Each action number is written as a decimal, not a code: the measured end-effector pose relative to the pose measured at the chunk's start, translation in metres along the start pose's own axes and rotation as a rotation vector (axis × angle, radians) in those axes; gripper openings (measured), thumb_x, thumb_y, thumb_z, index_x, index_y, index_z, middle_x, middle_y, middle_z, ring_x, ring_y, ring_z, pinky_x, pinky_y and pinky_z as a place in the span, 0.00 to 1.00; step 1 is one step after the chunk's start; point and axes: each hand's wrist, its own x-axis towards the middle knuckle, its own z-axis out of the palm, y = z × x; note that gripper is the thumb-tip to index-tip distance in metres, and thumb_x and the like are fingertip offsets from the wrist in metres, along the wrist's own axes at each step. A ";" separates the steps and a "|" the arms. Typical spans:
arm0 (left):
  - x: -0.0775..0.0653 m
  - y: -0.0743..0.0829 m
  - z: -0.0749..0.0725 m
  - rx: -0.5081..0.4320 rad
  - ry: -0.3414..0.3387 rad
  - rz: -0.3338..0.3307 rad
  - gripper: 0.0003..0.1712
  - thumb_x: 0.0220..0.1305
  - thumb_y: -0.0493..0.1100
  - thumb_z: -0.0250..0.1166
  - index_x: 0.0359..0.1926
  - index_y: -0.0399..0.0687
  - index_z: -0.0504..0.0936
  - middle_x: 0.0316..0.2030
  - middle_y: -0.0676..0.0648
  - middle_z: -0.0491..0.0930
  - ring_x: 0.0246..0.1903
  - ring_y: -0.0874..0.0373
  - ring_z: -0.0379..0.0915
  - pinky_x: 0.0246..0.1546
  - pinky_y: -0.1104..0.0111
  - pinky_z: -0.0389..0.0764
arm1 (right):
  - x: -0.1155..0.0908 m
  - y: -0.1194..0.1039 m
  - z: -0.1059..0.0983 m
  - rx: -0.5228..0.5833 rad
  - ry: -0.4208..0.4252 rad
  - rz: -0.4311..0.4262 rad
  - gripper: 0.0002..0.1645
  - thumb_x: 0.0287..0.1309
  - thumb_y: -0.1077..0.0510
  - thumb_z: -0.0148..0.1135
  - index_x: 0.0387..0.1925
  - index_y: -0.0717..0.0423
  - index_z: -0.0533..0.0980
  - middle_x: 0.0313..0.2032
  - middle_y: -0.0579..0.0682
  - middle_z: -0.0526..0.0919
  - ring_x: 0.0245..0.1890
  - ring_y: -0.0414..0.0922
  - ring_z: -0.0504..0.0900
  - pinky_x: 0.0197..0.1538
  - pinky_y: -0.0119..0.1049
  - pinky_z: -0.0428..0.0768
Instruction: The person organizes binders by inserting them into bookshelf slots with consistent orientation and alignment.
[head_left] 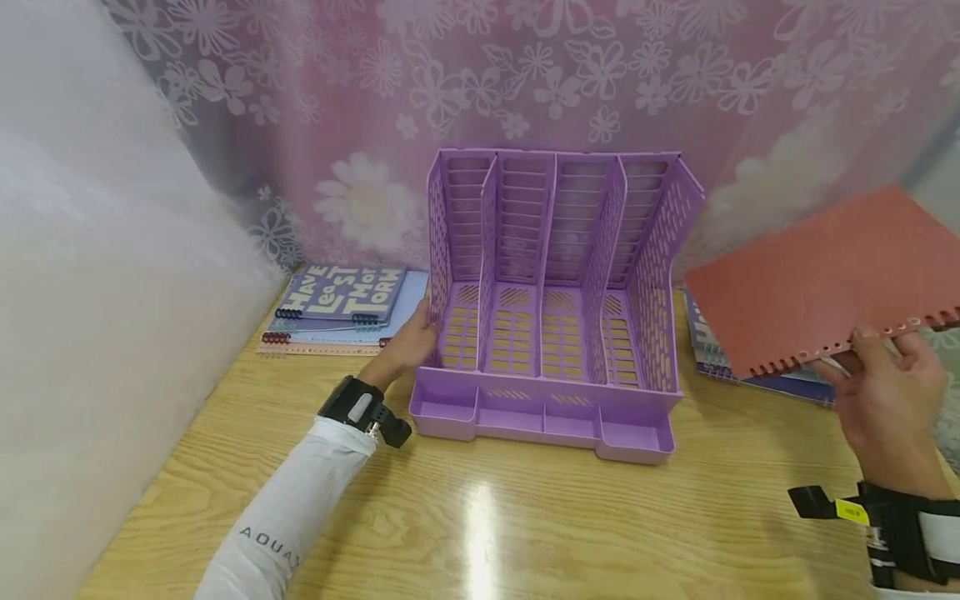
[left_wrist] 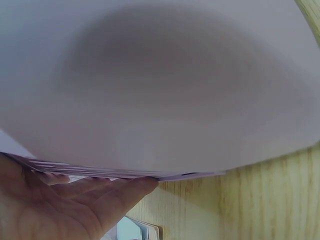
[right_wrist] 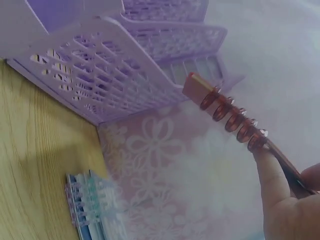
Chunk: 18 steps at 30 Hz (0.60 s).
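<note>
Pinching the red rectangular ring-bound notebook (head_left: pixel 832 283) in your right hand (head_left: pixel 892 404), right of the purple slotted plastic rack (head_left: pixel 540 390), tilt it well clear of the rack; let your left hand (head_left: pixel 408 340), fingers fairly straight against the rack's left side, steady it. A glossy wood-grain table (head_left: pixel 397 517) meets a pink floral curtain (head_left: pixel 525 83).

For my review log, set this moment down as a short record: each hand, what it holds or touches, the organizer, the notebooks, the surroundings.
Organizer: purple organizer, four upright slots, small trays in front
Left hand: left hand touches the organizer's left side
Right hand: right hand grips red notebook at its ring-bound edge
Red notebook: raised, tilted, outside the organizer
Left stack: notebooks, lettered cover on top
Right stack: spiral notebooks, partly hidden by the red one
Surface: wood-grain table
Background: flower-patterned backdrop
</note>
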 end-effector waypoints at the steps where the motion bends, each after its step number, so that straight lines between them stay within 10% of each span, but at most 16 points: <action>1: 0.000 0.000 0.000 0.005 0.000 -0.001 0.33 0.65 0.38 0.35 0.69 0.41 0.36 0.66 0.32 0.51 0.65 0.45 0.46 0.65 0.53 0.50 | -0.002 -0.002 0.003 0.008 -0.005 -0.004 0.27 0.59 0.65 0.48 0.61 0.67 0.59 0.49 0.60 0.75 0.44 0.49 0.79 0.39 0.37 0.79; 18: 0.000 -0.001 -0.001 -0.002 0.007 0.018 0.34 0.64 0.38 0.36 0.69 0.42 0.36 0.66 0.32 0.52 0.65 0.46 0.46 0.65 0.53 0.49 | -0.017 0.006 0.066 0.049 -0.087 -0.125 0.24 0.58 0.72 0.44 0.57 0.76 0.59 0.50 0.69 0.74 0.47 0.56 0.77 0.38 0.40 0.80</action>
